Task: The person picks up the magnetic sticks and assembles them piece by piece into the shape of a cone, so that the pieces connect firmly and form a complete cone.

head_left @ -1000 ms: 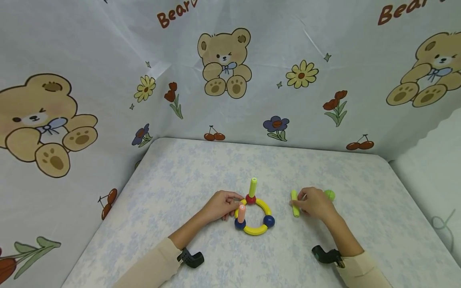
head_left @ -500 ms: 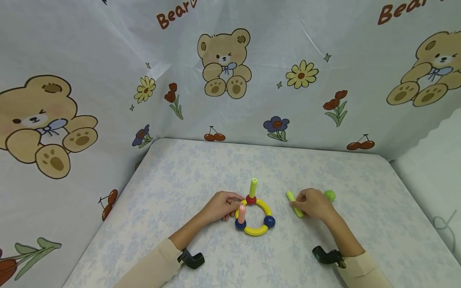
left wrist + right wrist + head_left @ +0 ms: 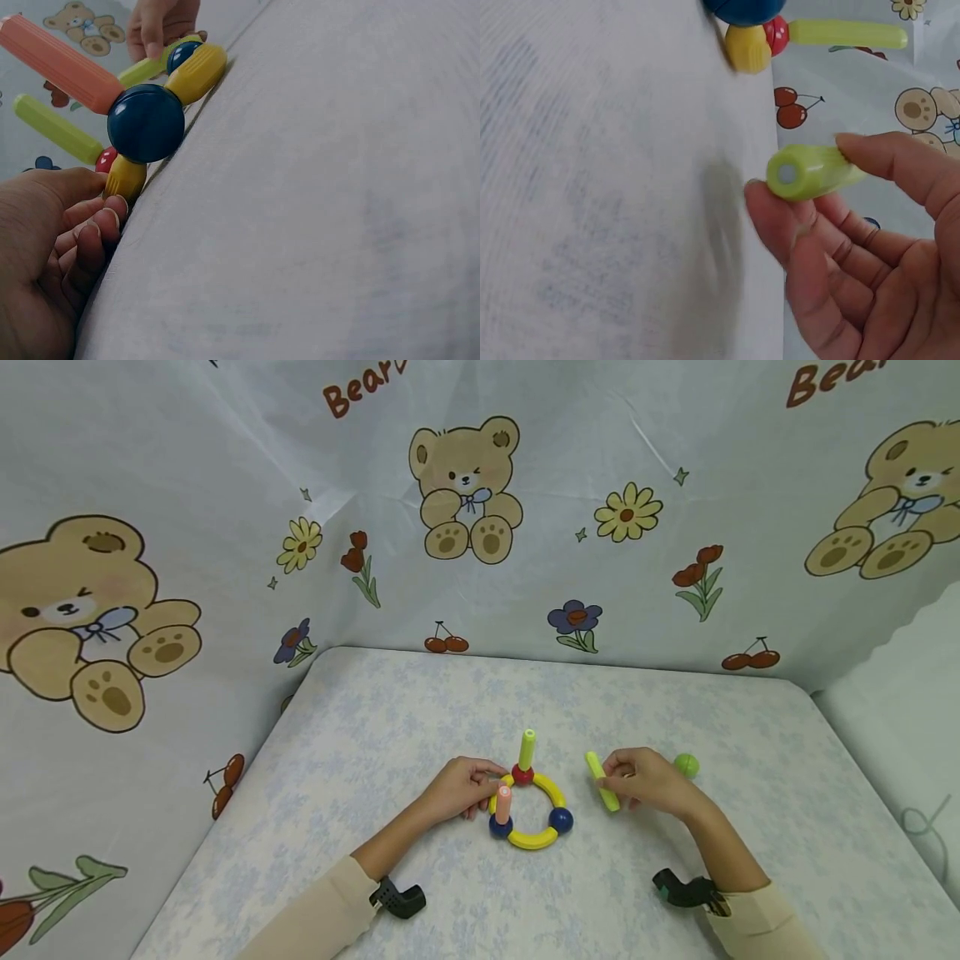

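On the table lies a ring of curved yellow rods (image 3: 532,841) joined by two blue balls (image 3: 560,819) and a red ball (image 3: 522,775). An upright green rod (image 3: 527,750) stands on the red ball, and an orange rod (image 3: 503,804) rises from the left blue ball. My left hand (image 3: 459,789) pinches the ring's left yellow rod (image 3: 126,177) between thumb and fingers. To the right of the ring, my right hand (image 3: 648,779) holds a loose yellow-green rod (image 3: 814,171) between thumb and fingers, its pale end facing the right wrist camera. The rod is apart from the ring.
A light green ball (image 3: 686,766) rests on the table just behind my right hand. The patterned tabletop (image 3: 420,702) meets a bear-print cloth (image 3: 360,460) at the back and left. A thin cord (image 3: 926,827) hangs at the right.
My right hand has shifted left toward the ring with the yellow-green rod, which has turned so its far end tilts left. The left hand and the ring have stayed in place.
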Action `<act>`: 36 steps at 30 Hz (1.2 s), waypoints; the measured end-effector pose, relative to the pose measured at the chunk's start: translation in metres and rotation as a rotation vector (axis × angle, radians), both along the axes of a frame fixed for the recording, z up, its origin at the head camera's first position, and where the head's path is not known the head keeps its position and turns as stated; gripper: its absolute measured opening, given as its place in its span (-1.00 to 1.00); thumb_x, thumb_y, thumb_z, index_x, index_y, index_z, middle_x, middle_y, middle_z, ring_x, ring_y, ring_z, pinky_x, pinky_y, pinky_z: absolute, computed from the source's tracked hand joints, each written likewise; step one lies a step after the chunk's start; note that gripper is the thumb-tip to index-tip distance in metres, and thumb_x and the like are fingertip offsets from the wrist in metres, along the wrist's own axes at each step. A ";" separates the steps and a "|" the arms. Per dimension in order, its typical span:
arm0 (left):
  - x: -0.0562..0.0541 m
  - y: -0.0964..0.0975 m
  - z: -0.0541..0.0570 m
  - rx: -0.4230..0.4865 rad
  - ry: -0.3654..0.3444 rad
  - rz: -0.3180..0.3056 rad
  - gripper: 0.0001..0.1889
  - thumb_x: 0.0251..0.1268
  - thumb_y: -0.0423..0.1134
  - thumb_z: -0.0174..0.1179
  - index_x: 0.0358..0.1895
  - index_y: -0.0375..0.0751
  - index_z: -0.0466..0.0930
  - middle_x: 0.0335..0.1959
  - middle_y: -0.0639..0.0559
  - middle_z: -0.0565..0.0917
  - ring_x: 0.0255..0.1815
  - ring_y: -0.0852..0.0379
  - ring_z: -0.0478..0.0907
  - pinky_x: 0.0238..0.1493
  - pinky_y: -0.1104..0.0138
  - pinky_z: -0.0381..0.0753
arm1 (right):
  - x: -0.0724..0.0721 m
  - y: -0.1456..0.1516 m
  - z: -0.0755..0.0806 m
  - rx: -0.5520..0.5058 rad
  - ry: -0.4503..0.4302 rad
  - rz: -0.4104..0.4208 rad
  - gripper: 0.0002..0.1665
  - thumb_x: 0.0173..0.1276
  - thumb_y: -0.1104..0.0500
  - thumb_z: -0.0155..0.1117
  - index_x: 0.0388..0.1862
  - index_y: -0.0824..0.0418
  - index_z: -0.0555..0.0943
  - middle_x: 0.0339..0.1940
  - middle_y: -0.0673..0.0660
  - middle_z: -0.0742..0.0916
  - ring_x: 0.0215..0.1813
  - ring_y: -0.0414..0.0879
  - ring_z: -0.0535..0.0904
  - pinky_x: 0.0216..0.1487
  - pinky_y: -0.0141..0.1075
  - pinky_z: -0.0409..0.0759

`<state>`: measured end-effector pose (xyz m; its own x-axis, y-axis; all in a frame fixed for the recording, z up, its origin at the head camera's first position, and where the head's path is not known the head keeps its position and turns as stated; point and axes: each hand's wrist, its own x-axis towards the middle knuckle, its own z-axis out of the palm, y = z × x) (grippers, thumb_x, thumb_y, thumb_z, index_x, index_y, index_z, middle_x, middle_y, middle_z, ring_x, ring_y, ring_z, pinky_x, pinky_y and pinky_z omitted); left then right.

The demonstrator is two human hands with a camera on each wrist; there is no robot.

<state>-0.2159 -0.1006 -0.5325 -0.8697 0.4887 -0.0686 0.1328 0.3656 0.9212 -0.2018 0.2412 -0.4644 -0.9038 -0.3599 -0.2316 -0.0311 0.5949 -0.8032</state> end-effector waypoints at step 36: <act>-0.002 0.000 -0.003 -0.004 -0.003 0.002 -0.72 0.46 -0.07 0.25 0.15 0.02 0.71 -0.66 -0.02 0.66 -0.83 0.16 0.43 -0.80 0.38 0.41 | 0.009 -0.010 0.016 -0.334 0.089 0.339 -0.77 0.34 0.31 0.43 -0.05 0.24 0.64 -0.11 0.20 0.77 -0.21 0.28 0.69 -0.23 -0.16 0.73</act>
